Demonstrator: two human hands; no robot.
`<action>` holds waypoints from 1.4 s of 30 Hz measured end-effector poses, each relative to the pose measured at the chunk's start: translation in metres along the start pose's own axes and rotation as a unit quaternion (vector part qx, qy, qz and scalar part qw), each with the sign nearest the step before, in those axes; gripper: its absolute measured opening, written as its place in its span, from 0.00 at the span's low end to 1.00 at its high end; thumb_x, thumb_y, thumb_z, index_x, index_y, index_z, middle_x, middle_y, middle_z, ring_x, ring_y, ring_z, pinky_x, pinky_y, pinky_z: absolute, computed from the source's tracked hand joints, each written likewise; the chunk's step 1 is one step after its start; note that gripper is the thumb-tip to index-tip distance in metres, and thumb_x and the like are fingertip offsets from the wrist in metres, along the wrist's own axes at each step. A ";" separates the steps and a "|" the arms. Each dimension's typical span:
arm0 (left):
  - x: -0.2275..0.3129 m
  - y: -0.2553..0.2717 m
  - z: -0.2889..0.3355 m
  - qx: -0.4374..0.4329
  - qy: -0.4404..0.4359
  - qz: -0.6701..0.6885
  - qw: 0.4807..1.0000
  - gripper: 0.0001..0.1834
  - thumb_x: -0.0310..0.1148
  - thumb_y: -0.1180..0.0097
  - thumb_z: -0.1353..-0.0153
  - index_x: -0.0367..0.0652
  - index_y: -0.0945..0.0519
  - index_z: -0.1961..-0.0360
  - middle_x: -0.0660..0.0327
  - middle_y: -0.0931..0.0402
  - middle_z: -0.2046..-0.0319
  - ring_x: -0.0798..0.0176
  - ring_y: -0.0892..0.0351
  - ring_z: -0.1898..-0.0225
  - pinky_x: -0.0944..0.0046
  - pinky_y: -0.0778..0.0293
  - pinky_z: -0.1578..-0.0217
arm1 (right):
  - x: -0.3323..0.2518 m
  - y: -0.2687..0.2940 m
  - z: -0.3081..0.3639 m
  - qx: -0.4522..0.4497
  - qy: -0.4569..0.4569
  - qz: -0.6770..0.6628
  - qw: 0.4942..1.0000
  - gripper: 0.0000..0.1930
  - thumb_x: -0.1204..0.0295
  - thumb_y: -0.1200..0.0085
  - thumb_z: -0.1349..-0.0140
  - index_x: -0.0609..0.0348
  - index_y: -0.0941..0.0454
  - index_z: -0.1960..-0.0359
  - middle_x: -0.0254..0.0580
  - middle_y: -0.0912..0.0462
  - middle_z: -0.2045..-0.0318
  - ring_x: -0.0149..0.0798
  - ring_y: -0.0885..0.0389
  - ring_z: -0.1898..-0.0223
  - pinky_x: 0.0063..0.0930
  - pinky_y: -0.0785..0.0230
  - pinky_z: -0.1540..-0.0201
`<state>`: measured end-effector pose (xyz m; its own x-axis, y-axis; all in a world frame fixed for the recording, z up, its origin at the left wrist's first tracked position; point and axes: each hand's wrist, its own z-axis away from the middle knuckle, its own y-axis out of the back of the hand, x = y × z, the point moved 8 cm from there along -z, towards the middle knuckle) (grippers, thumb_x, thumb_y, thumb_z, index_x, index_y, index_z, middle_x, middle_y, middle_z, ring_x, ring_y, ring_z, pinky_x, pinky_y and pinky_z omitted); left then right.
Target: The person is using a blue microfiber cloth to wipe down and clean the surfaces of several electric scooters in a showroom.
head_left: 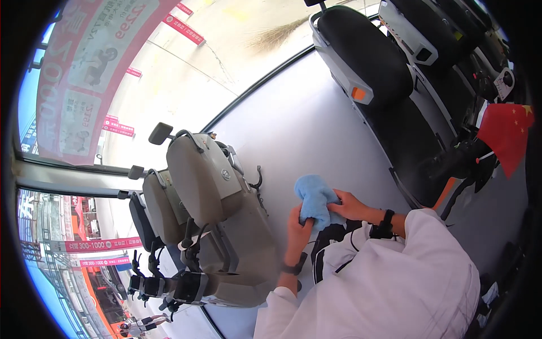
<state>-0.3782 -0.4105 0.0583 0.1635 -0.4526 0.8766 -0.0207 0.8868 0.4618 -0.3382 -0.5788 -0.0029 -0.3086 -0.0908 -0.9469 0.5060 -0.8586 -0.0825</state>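
A light blue cloth, bunched and folded, is held in front of my body between both hands. My left hand is closed on its lower left edge. On the other side, my right hand grips the cloth's right edge, thumb and fingers wrapped into the fabric. The upper part of the cloth flops over away from me. Bands are on both wrists, and the right one looks like a black watch. Neither hand touches a scooter.
Beige electric scooters stand in a row at left. Black-seated scooters stand at right, one near a small red flag. Light grey floor lies between the rows. Beyond the glass are a large pink poster and a straw broom.
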 end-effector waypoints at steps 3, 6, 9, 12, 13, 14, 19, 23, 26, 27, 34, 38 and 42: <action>0.008 0.009 -0.066 -0.078 -0.035 -0.021 0.996 0.20 0.22 0.44 0.46 0.38 0.26 0.49 0.52 0.24 0.60 0.57 0.24 0.58 0.61 0.29 0.56 | -0.022 0.018 -0.035 0.059 0.028 -0.025 0.998 0.22 0.64 0.42 0.40 0.62 0.28 0.47 0.46 0.20 0.56 0.37 0.21 0.55 0.32 0.30 0.50; 0.010 0.016 -0.124 -0.088 -0.091 -0.013 0.992 0.22 0.23 0.44 0.47 0.38 0.26 0.49 0.54 0.23 0.63 0.62 0.24 0.61 0.64 0.29 0.58 | -0.029 0.031 -0.068 0.091 0.007 -0.026 0.995 0.22 0.65 0.42 0.40 0.63 0.29 0.47 0.47 0.19 0.56 0.37 0.21 0.55 0.32 0.30 0.50; -0.003 0.014 -0.191 -0.150 -0.066 -0.026 0.986 0.22 0.23 0.44 0.46 0.38 0.27 0.48 0.50 0.24 0.58 0.54 0.24 0.57 0.60 0.29 0.55 | -0.045 0.053 -0.108 0.158 0.005 0.047 0.986 0.23 0.65 0.42 0.40 0.64 0.29 0.47 0.48 0.20 0.56 0.38 0.21 0.55 0.31 0.30 0.50; 0.002 0.011 -0.251 -0.212 -0.082 0.010 0.974 0.22 0.23 0.44 0.46 0.38 0.27 0.47 0.50 0.24 0.58 0.54 0.23 0.57 0.61 0.29 0.55 | -0.046 0.068 -0.148 0.177 -0.062 -0.033 0.982 0.23 0.65 0.42 0.40 0.65 0.29 0.47 0.49 0.20 0.56 0.39 0.21 0.55 0.32 0.29 0.50; 0.007 0.012 -0.271 -0.224 -0.104 0.015 0.969 0.22 0.23 0.45 0.46 0.38 0.27 0.47 0.50 0.24 0.58 0.55 0.23 0.56 0.62 0.29 0.54 | -0.057 0.078 -0.161 0.203 -0.035 -0.010 0.978 0.22 0.66 0.42 0.40 0.64 0.29 0.46 0.49 0.19 0.56 0.40 0.20 0.56 0.33 0.28 0.51; 0.013 0.013 -0.291 -0.236 -0.126 0.019 0.963 0.23 0.22 0.45 0.46 0.38 0.27 0.47 0.50 0.25 0.58 0.55 0.23 0.56 0.62 0.29 0.54 | -0.069 0.087 -0.174 0.229 -0.009 0.014 0.973 0.22 0.67 0.42 0.40 0.64 0.28 0.46 0.49 0.19 0.57 0.41 0.20 0.57 0.33 0.27 0.51; 0.016 0.002 -0.395 -0.326 -0.117 0.088 0.934 0.26 0.21 0.50 0.45 0.36 0.30 0.42 0.54 0.25 0.54 0.61 0.26 0.52 0.64 0.31 0.49 | -0.112 0.136 -0.219 0.297 -0.019 0.021 0.955 0.20 0.67 0.44 0.38 0.65 0.28 0.47 0.48 0.19 0.57 0.39 0.20 0.57 0.32 0.27 0.51; 0.049 -0.028 -0.461 -0.389 -0.099 0.115 0.909 0.28 0.19 0.53 0.43 0.33 0.33 0.38 0.56 0.27 0.50 0.65 0.28 0.48 0.65 0.32 0.46 | -0.121 0.191 -0.239 0.384 0.022 -0.022 0.923 0.18 0.69 0.46 0.37 0.67 0.27 0.48 0.48 0.19 0.57 0.39 0.20 0.57 0.33 0.28 0.52; 0.080 -0.057 -0.511 -0.390 -0.155 0.063 0.905 0.27 0.18 0.52 0.43 0.36 0.31 0.39 0.55 0.26 0.49 0.62 0.27 0.48 0.65 0.32 0.47 | -0.125 0.232 -0.258 0.428 0.023 -0.044 0.902 0.17 0.69 0.45 0.37 0.67 0.26 0.49 0.48 0.19 0.57 0.39 0.20 0.57 0.33 0.28 0.52; 0.095 -0.065 -0.526 -0.378 -0.204 0.035 0.903 0.26 0.18 0.52 0.43 0.37 0.29 0.40 0.55 0.26 0.49 0.61 0.26 0.48 0.65 0.32 0.47 | -0.123 0.249 -0.263 0.450 0.027 -0.043 0.892 0.17 0.70 0.45 0.37 0.66 0.25 0.50 0.48 0.19 0.57 0.40 0.20 0.57 0.33 0.28 0.52; 0.174 -0.142 -0.643 -0.296 -0.323 -0.032 0.898 0.28 0.15 0.47 0.49 0.44 0.24 0.44 0.53 0.25 0.53 0.51 0.24 0.52 0.60 0.28 0.51 | -0.141 0.372 -0.312 0.541 0.026 0.055 0.839 0.14 0.72 0.45 0.39 0.66 0.24 0.53 0.48 0.23 0.59 0.45 0.22 0.58 0.33 0.30 0.53; 0.231 -0.189 -0.690 -0.250 -0.462 -0.073 0.848 0.29 0.12 0.49 0.51 0.41 0.23 0.45 0.53 0.26 0.53 0.49 0.26 0.48 0.57 0.30 0.49 | -0.159 0.437 -0.327 0.577 0.041 0.070 0.812 0.13 0.72 0.46 0.39 0.66 0.24 0.55 0.48 0.23 0.60 0.46 0.22 0.58 0.33 0.30 0.54; 0.273 -0.252 -0.727 -0.297 -0.499 -0.070 0.811 0.30 0.12 0.48 0.53 0.47 0.22 0.46 0.53 0.27 0.53 0.48 0.30 0.44 0.50 0.34 0.45 | -0.183 0.486 -0.313 0.647 0.024 0.084 0.757 0.12 0.73 0.47 0.38 0.65 0.24 0.54 0.47 0.24 0.58 0.44 0.22 0.56 0.33 0.30 0.53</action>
<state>0.3890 -0.6894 0.0827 -0.7626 -0.1409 0.6314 0.4563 0.5747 0.6794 0.2164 -0.8214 0.0325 -0.2830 -0.2622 -0.9226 -0.6880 -0.6146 0.3858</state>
